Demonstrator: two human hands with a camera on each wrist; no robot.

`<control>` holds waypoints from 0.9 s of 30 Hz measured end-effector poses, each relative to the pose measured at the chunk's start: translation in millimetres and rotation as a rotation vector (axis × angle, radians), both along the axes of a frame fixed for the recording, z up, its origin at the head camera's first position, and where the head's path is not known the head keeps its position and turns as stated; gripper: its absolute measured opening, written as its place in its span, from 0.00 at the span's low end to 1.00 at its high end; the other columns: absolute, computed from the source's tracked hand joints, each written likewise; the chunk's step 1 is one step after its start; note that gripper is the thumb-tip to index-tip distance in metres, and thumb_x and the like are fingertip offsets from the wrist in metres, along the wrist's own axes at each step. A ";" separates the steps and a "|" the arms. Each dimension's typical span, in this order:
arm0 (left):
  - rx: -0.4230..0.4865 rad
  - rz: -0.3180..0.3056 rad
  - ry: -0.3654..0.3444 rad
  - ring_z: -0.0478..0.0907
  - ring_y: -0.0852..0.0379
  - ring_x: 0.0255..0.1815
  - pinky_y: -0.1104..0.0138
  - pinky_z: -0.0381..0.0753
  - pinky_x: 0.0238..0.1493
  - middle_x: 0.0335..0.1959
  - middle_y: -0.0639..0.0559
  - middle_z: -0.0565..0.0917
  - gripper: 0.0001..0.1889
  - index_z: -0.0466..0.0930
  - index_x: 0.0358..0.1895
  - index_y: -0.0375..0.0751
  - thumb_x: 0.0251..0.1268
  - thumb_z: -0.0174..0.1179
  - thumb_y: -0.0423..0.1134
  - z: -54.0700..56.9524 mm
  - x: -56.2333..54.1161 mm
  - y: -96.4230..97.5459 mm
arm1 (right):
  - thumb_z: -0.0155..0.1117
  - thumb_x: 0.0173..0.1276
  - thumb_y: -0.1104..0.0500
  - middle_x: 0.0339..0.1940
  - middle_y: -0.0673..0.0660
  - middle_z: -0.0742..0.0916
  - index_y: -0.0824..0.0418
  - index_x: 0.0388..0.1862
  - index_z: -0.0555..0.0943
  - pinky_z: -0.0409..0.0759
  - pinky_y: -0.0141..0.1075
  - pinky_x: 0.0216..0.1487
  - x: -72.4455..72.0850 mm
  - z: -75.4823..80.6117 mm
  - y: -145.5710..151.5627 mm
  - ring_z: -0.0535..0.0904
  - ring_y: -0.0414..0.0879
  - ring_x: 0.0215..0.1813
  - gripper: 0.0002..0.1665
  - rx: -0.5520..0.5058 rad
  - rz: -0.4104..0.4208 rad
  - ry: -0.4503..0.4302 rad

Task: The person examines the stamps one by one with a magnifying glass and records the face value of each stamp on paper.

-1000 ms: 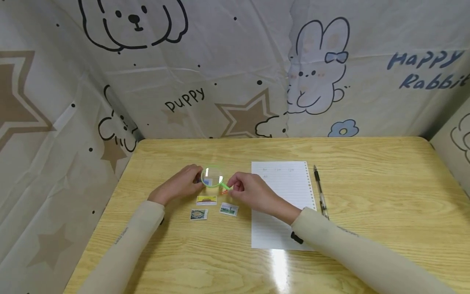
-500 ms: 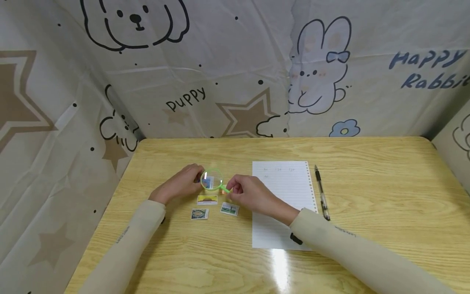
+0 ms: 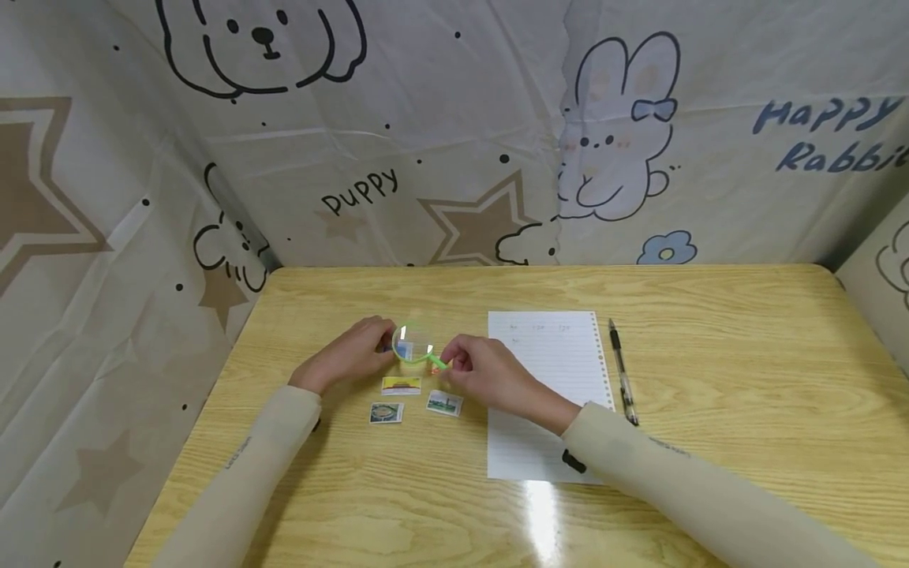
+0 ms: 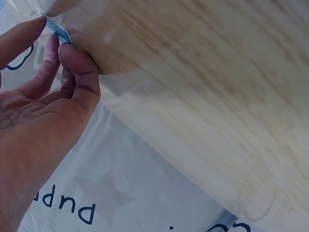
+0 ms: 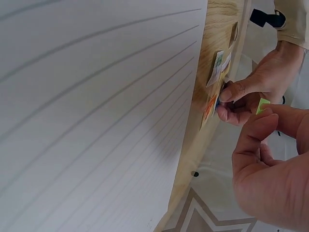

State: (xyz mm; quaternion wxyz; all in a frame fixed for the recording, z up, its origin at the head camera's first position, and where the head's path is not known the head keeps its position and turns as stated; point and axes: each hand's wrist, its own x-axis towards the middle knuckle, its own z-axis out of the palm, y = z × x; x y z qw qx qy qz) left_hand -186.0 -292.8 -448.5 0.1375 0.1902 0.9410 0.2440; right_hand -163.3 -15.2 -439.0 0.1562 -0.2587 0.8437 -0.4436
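Note:
My left hand (image 3: 355, 349) pinches a small blue stamp-like picture (image 4: 60, 32) by its edge, thumb against fingers in the left wrist view. Over that picture hangs a magnifying glass with a thin green rim; its green handle (image 3: 439, 362) is pinched between thumb and fingertips of my right hand (image 3: 486, 367). An orange-red stamp (image 5: 209, 106) lies beside the right fingertips, partly hidden in the head view. Nearer to me on the table are a yellow stamp (image 3: 401, 386), a green-and-white one (image 3: 444, 403) and one showing an oval stadium shape (image 3: 387, 412).
Lined paper (image 3: 543, 442) with faint writing at its top lies partly under my right forearm. Right of it is a black-capped clear pen (image 3: 622, 371). The wooden table (image 3: 738, 379) ends at a printed cloth (image 3: 454, 118) behind and at the sides.
The magnifying glass dipped slightly towards me, then shifted a little away and to the right over the blue stamp. Both hands keep their hold; the other stamps lie still.

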 end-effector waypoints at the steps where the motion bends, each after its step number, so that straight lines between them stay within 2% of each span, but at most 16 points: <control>1: 0.000 0.003 -0.002 0.71 0.51 0.40 0.57 0.73 0.44 0.36 0.49 0.76 0.05 0.78 0.40 0.39 0.77 0.65 0.30 0.1 -0.2 0.4 | 0.71 0.73 0.66 0.33 0.49 0.83 0.61 0.47 0.86 0.76 0.35 0.39 -0.2 0.1 1.0 0.76 0.42 0.36 0.06 -0.003 -0.009 -0.001; 10: 0.014 0.041 -0.060 0.75 0.49 0.47 0.55 0.77 0.53 0.45 0.46 0.80 0.06 0.82 0.49 0.35 0.79 0.67 0.33 2.0 0.9 3.5 | 0.72 0.76 0.62 0.35 0.50 0.83 0.63 0.51 0.85 0.75 0.36 0.37 -3.2 2.6 15.4 0.76 0.44 0.37 0.09 -0.018 -0.069 -0.016; 19: 0.022 0.030 -0.055 0.76 0.49 0.47 0.55 0.78 0.53 0.45 0.46 0.81 0.06 0.82 0.49 0.33 0.79 0.67 0.33 1.9 0.9 4.9 | 0.73 0.76 0.61 0.34 0.52 0.83 0.63 0.51 0.86 0.75 0.37 0.33 -6.5 0.8 39.9 0.76 0.45 0.34 0.09 -0.012 -0.154 0.004; 27: 0.004 0.039 -0.049 0.75 0.49 0.48 0.55 0.77 0.53 0.45 0.47 0.80 0.06 0.82 0.49 0.35 0.80 0.67 0.34 0.4 1.7 4.2 | 0.74 0.76 0.61 0.34 0.53 0.84 0.65 0.52 0.86 0.75 0.38 0.34 -7.0 1.8 59.9 0.76 0.46 0.35 0.10 -0.005 -0.221 0.026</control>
